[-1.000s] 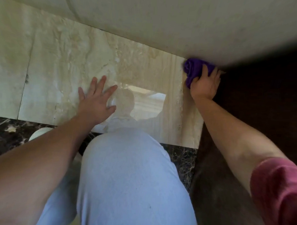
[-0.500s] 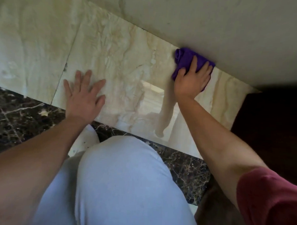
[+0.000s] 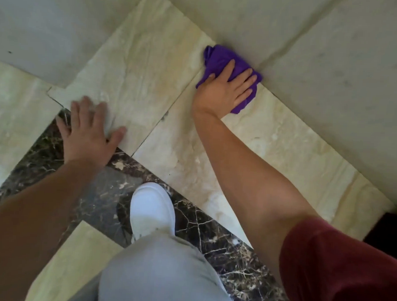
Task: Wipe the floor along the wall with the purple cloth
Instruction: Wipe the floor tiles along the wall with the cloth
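Observation:
The purple cloth lies bunched on the beige marble floor, right at the foot of the pale wall. My right hand presses flat on it, fingers spread over the fabric and pointing toward the wall. My left hand rests palm down with fingers apart on the floor at the left, straddling a beige tile and the dark marble border; it holds nothing and looks slightly blurred.
A dark veined marble strip runs diagonally across the floor. My white shoe and grey trouser knee sit on it at the bottom. A second wall face meets the floor at upper left. A dark opening lies at the right edge.
My right hand has slid the cloth leftward along the wall base, away from the dark area. My left hand shifted left onto the border strip, and the view swung to show the corner.

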Available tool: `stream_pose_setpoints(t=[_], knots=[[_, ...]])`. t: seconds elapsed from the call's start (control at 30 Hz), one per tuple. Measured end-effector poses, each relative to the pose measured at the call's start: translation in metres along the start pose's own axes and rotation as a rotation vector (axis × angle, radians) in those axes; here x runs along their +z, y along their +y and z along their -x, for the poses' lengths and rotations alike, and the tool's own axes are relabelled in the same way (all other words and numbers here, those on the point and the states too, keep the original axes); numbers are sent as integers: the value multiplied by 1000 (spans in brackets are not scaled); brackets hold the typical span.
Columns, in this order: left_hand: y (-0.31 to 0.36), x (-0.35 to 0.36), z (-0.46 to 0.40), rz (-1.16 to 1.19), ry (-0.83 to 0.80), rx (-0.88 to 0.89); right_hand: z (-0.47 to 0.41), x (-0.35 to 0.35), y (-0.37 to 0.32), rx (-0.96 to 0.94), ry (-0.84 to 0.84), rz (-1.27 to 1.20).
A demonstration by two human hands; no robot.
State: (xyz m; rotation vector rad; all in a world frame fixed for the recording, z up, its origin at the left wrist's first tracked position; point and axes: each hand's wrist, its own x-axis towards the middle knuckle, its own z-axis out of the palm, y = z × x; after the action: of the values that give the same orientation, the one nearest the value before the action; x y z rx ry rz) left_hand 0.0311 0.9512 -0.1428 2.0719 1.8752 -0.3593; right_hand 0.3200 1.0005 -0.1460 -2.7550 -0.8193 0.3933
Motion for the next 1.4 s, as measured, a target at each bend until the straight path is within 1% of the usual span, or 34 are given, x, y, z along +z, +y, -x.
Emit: stream_pose_setpoints(t=[0.1,0.3,0.37,0.53,0.63,0.7,0.77,0.83,0.93,1.03,1.1,1.17,1.33,1.4], knots=[[-5,1,-13,26,-55,-12,2,19,-38,-52,36,0],[-3,8,-17,-20,-110,-15,2,50,-92,-245,85,55],[-4,9,-17,-10,-105,-14,2,57,-110,-334,75,79],[-6,15,-16,19,-79,-9,-15,68,-155,-624,18,179],[-7,12,-16,81,-60,3,-23,66,-161,-711,-21,269],[-13,6,-11,144,0,4,-29,58,-158,-757,-45,318],[-29,3,4,133,95,-76,-35,50,-156,-795,-94,346],[-54,2,26,100,141,-216,-38,40,-158,-815,-170,346],[-96,4,56,153,56,-428,-26,28,-158,-842,-258,332],[-134,12,85,205,-46,-567,8,28,-152,-914,-329,319],[-141,21,102,269,-63,-599,36,31,-147,-952,-353,316],[-135,28,112,297,-77,-576,68,35,-141,-1007,-366,330],[-127,35,106,261,-131,-567,145,49,-134,-1188,-423,454],[-125,34,100,247,-143,-548,153,50,-136,-1199,-438,523]])
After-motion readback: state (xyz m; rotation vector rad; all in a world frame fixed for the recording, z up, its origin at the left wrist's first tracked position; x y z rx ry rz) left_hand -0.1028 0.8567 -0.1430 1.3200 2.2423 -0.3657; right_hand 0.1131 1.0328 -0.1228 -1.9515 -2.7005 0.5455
